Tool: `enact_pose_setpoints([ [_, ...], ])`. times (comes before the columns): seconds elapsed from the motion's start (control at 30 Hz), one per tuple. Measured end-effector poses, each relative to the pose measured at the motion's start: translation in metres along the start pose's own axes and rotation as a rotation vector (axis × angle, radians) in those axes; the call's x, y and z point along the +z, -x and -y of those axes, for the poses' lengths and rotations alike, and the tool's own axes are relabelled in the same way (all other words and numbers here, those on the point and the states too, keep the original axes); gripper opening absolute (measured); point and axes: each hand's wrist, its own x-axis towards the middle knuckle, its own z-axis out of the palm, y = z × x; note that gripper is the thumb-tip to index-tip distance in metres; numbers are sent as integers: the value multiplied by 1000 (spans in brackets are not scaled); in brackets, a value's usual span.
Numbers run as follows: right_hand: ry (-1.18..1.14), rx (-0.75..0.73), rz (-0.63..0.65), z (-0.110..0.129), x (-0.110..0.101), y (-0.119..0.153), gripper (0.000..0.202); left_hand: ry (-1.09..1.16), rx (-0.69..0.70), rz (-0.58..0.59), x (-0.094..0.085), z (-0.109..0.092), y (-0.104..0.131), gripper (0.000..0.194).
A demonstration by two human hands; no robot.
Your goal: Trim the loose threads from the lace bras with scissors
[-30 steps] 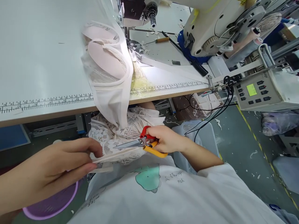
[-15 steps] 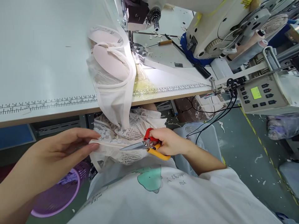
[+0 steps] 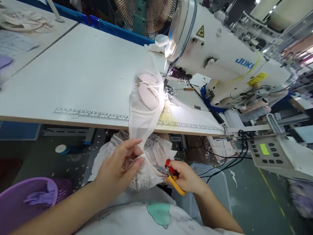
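Note:
My left hand (image 3: 126, 163) pinches the edge of a white lace bra (image 3: 146, 179) between thumb and fingertips, over my lap. In my right hand (image 3: 187, 176) is a pair of scissors (image 3: 177, 186) with one red and one yellow handle. Their blades point left at the lace, partly hidden by the fabric, so I cannot tell whether they touch it. Another white bra (image 3: 148, 96) with padded cups lies on the table beside the sewing machine's needle area, its lower end hanging over the front edge towards my left hand.
A white sewing machine (image 3: 220, 52) stands on the white table (image 3: 97, 71), with a control box (image 3: 269, 153) to the right. A purple basket (image 3: 29, 189) is on the floor at left. A clear plastic bin (image 3: 220, 195) stands by my right arm. A fan (image 3: 156, 16) is behind the table.
The view has tilted up and shifted left. My left hand has come nearer the scissors with the lace edge, and the blades now lie partly behind fabric.

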Motion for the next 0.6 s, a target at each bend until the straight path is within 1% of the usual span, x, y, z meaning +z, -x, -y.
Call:
enact_pose_setpoints([
  [0.07,-62,-7,-92,9,-6,-5,13,1,97,46,7,0,-3,37],
  [0.13,-177,-58,-180,20,-9,-12,18,24,178,112,12,0,-6,42],
  [0.17,-240,-93,-202,26,-9,-16,20,32,195,140,14,-1,-7,44],
  [0.23,-331,-156,-199,37,-9,-25,22,35,176,169,17,-5,-9,45],
  [0.3,-359,-183,-167,46,-9,-32,24,42,131,168,18,-9,-9,43],
  [0.43,-383,-171,-128,55,-7,-41,30,103,58,191,18,-13,-10,38],
  [0.5,-392,-156,-145,56,-5,-43,30,130,27,206,17,-11,-10,34],
  [0.6,-376,-152,-235,57,-1,-42,28,70,-48,192,18,-5,-10,30],
])
